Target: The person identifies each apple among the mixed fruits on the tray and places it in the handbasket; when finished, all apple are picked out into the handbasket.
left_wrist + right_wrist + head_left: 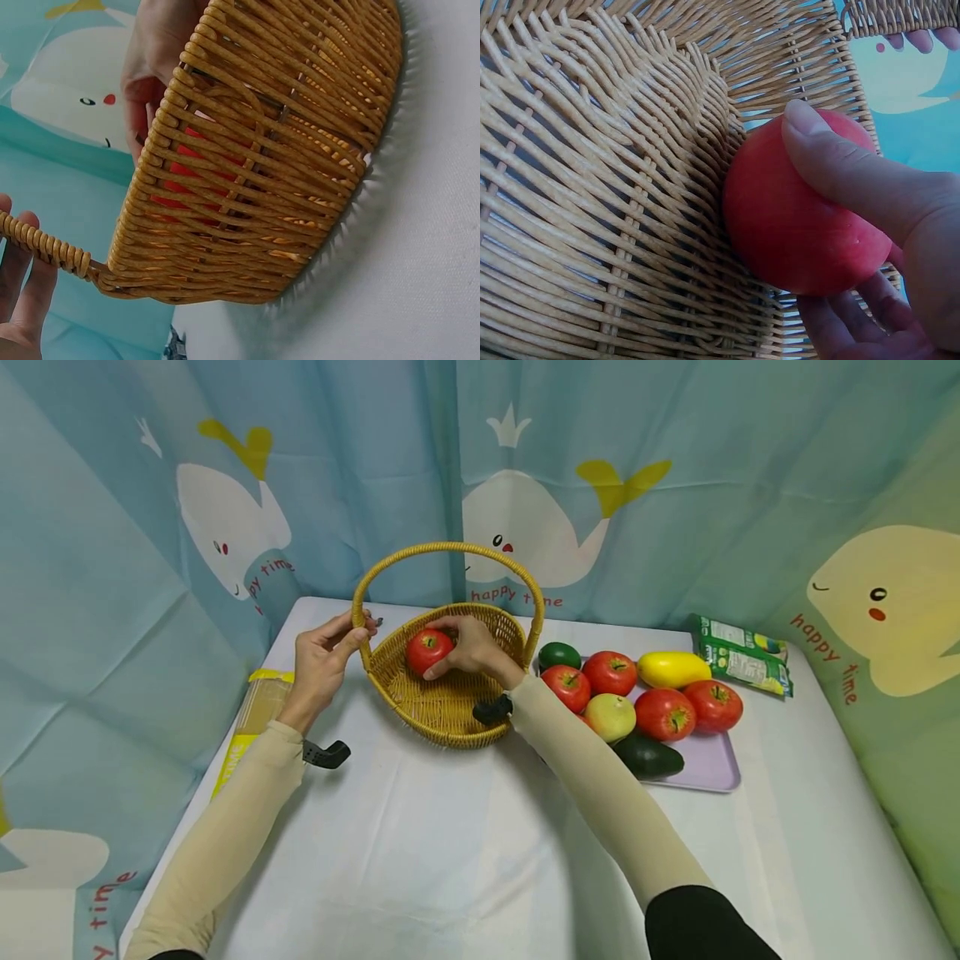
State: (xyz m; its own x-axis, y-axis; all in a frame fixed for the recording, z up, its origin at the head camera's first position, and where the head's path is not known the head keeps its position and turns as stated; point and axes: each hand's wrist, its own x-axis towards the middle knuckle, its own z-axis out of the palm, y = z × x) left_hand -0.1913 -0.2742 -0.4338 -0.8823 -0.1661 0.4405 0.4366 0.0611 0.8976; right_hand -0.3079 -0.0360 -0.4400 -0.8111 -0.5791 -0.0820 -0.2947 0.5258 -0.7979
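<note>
A yellow-brown wicker basket (442, 710) with a tall arched handle stands on the white table. My right hand (474, 647) reaches inside it and grips a red apple (427, 652), thumb on one side and fingers on the other. Close up in the right wrist view, the apple (802, 210) sits by the woven wall. My left hand (322, 660) holds the left side of the basket handle (358, 602) between thumb and fingers. Through the weave in the left wrist view, parts of the red apple (199, 169) show.
Right of the basket, a lilac tray (712, 764) bears several red apples (666, 714), a yellow-green round fruit (611, 718), a yellow oblong fruit (673, 669) and an avocado (648, 757). Green packets (742, 656) lie behind. A yellow-edged package (255, 710) lies left. Curtains surround the table.
</note>
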